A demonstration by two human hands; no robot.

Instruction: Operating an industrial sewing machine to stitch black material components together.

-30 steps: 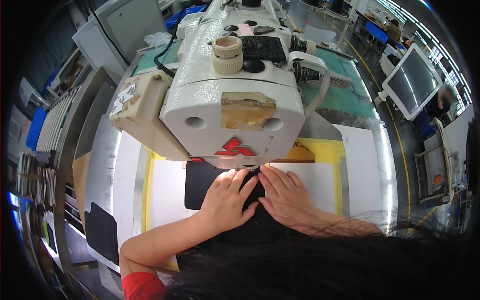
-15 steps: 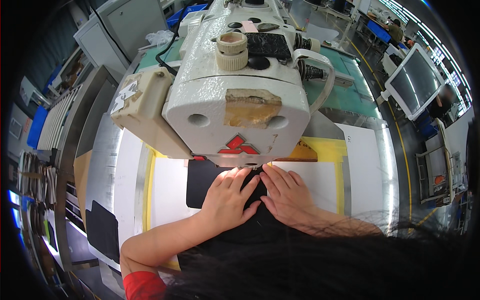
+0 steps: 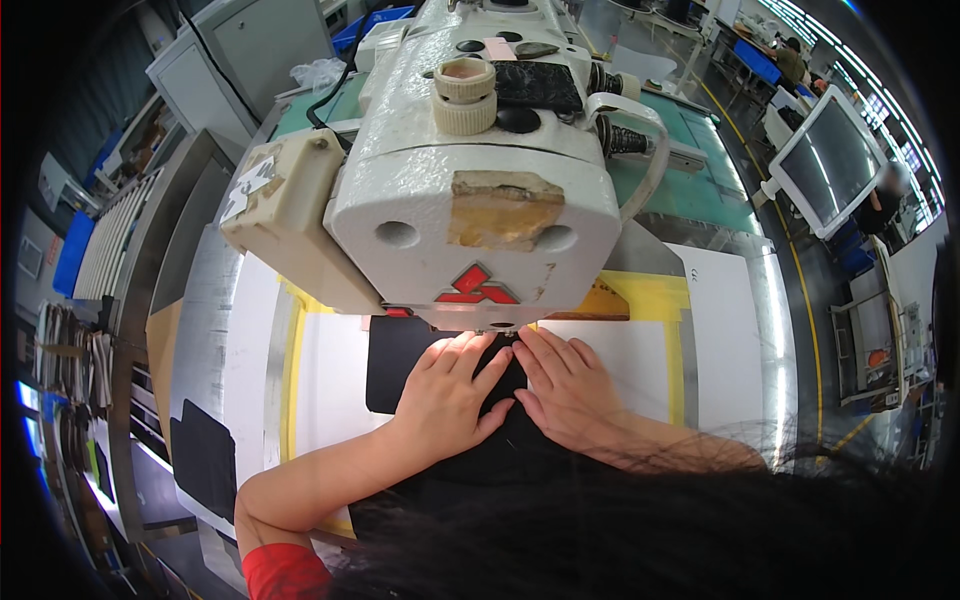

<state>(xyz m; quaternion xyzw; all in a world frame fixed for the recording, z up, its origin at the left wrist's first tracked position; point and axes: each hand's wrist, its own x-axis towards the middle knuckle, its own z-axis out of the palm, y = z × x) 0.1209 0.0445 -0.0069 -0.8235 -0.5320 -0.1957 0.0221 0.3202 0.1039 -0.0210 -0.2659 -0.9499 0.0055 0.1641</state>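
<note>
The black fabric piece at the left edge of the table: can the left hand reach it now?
Probably yes. The left hand lies flat on the black cloth under the sewing machine; the black fabric piece lies apart to its left, with only bare table between.

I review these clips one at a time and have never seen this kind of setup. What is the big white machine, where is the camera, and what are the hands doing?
The camera sits on the person's head and looks down, so its wide lens bends straight edges; the dark mass at the bottom is the person's hair. The big white machine is an industrial sewing machine seen from above. Under its head lies black fabric on a white board with yellow edging. The left hand and right hand lie flat on the fabric, side by side, fingers toward the machine. Neither grips anything; they press the fabric down. The needle is hidden by the machine's head.
</note>
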